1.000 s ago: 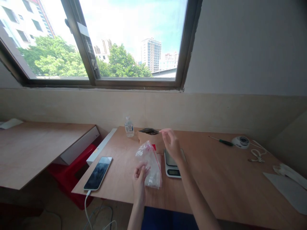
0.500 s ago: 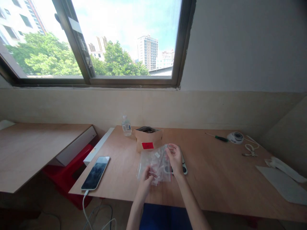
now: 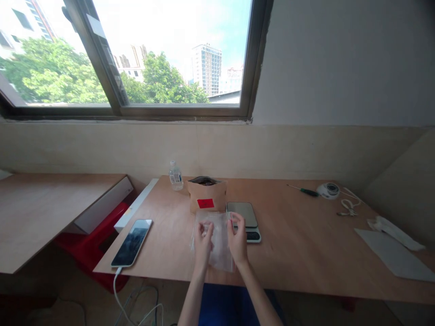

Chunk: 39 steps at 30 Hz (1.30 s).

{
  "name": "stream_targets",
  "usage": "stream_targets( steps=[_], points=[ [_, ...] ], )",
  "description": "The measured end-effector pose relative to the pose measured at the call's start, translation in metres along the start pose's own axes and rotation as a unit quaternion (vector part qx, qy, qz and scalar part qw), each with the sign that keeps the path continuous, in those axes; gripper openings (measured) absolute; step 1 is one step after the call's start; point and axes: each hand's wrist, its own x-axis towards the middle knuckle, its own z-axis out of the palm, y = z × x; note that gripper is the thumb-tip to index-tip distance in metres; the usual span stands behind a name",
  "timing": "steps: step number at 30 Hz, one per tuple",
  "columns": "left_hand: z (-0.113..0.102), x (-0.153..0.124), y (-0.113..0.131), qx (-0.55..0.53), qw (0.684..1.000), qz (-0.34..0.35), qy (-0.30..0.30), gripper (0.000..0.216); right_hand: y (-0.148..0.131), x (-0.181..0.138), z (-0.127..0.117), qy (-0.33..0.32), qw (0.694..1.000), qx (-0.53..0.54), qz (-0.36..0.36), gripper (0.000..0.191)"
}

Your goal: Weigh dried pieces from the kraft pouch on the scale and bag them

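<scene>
A clear zip-lock bag point(image 3: 220, 256) spreads between my two hands above the table's front part, its red-lined zip edge on the right. My right hand point(image 3: 238, 240) pinches the bag near the top of that edge. On the bag's left part, my left hand point(image 3: 203, 244) is closed with curled fingers gripping the plastic. Just behind stands a brown paper pouch point(image 3: 219, 197) with a red label, its mouth gaping and dark contents partly showing. Right of the pouch lies a kitchen scale point(image 3: 245, 213) with a metal plate, its front left part hidden by my right hand and the bag.
A phone point(image 3: 132, 243) on a white cable lies at the left edge of the table point(image 3: 292, 262). The water bottle point(image 3: 176, 175) stands behind. At the right are a screwdriver point(image 3: 307, 192), a dome camera point(image 3: 328, 191) and a grey sheet point(image 3: 390, 253). A red stool point(image 3: 84, 235) sits at left.
My right hand has shifted left and down with the bag's zip edge, uncovering more of the scale. My left hand has moved up the bag. The whole view has shifted slightly.
</scene>
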Motion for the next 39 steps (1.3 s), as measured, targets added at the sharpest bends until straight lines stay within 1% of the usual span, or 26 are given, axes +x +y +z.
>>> stream_targets(
  steps=[2,4,6,8,10,12,13,14,15,16,17,18,19,20,21,23,25,28,30,32,36,39],
  points=[
    [-0.005,0.010,0.000,0.055,0.997,0.061,0.009,0.034,0.006,0.000,0.005,0.004,1.000,0.004,0.015,0.029],
    [-0.010,0.024,-0.002,0.109,0.989,0.098,0.018,0.032,0.013,0.003,0.013,0.006,1.000,0.003,0.019,0.027],
    [-0.016,0.039,-0.004,0.162,0.981,0.106,0.029,0.033,0.021,0.009,0.022,-0.004,1.000,-0.006,0.011,0.026],
    [-0.020,0.051,-0.007,0.228,0.968,0.100,0.041,0.035,0.028,0.015,0.029,-0.032,0.999,-0.025,-0.009,0.026],
    [-0.022,0.056,-0.009,0.284,0.952,0.094,0.063,0.042,0.033,0.019,0.031,-0.050,0.996,-0.056,-0.037,0.027],
    [-0.021,0.052,-0.008,0.347,0.925,0.108,0.106,0.054,0.036,0.020,0.027,-0.040,0.993,-0.088,-0.069,0.025],
    [-0.018,0.046,-0.007,0.396,0.899,0.129,0.133,0.058,0.037,0.020,0.022,-0.029,0.991,-0.098,-0.083,0.023],
    [-0.016,0.039,-0.007,0.450,0.867,0.159,0.145,0.058,0.038,0.018,0.016,-0.017,0.990,-0.106,-0.095,0.022],
    [-0.012,0.032,-0.008,0.493,0.837,0.196,0.132,0.054,0.040,0.016,0.008,-0.006,0.988,-0.111,-0.105,0.021],
    [-0.008,0.026,-0.009,0.527,0.810,0.233,0.106,0.049,0.042,0.014,-0.001,0.000,0.987,-0.115,-0.111,0.021],
    [-0.005,0.022,-0.012,0.555,0.786,0.265,0.064,0.044,0.044,0.013,-0.010,0.006,0.986,-0.121,-0.113,0.021],
    [-0.001,0.019,-0.017,0.577,0.766,0.284,0.016,0.041,0.047,0.011,-0.020,0.010,0.986,-0.127,-0.111,0.021],
    [0.001,0.019,-0.023,0.594,0.750,0.290,-0.027,0.040,0.051,0.010,-0.031,0.012,0.985,-0.133,-0.108,0.020],
    [0.003,0.020,-0.031,0.608,0.741,0.279,-0.063,0.041,0.055,0.010,-0.041,0.014,0.985,-0.140,-0.103,0.020],
    [0.004,0.022,-0.040,0.619,0.737,0.257,-0.086,0.043,0.060,0.010,-0.052,0.017,0.984,-0.149,-0.098,0.020],
    [0.005,0.028,-0.057,0.634,0.738,0.206,-0.104,0.050,0.072,0.010,-0.072,0.032,0.981,-0.170,-0.091,0.020],
    [0.003,0.032,-0.071,0.638,0.736,0.199,-0.110,0.053,0.085,0.011,-0.089,0.048,0.977,-0.188,-0.085,0.021],
    [0.002,0.033,-0.080,0.640,0.737,0.195,-0.101,0.053,0.101,0.010,-0.106,0.065,0.979,-0.185,-0.061,0.021],
    [0.002,0.031,-0.079,0.634,0.743,0.192,-0.093,0.053,0.106,0.009,-0.111,0.067,0.983,-0.170,-0.036,0.022],
    [0.002,0.029,-0.078,0.623,0.752,0.198,-0.084,0.053,0.106,0.008,-0.112,0.052,0.985,-0.160,-0.026,0.024],
    [0.002,0.027,-0.076,0.597,0.770,0.210,-0.081,0.052,0.100,0.007,-0.108,-0.016,0.987,-0.153,-0.044,0.026],
    [0.002,0.027,-0.077,0.590,0.776,0.209,-0.080,0.051,0.097,0.006,-0.105,-0.055,0.983,-0.166,-0.051,0.026]
  ],
)
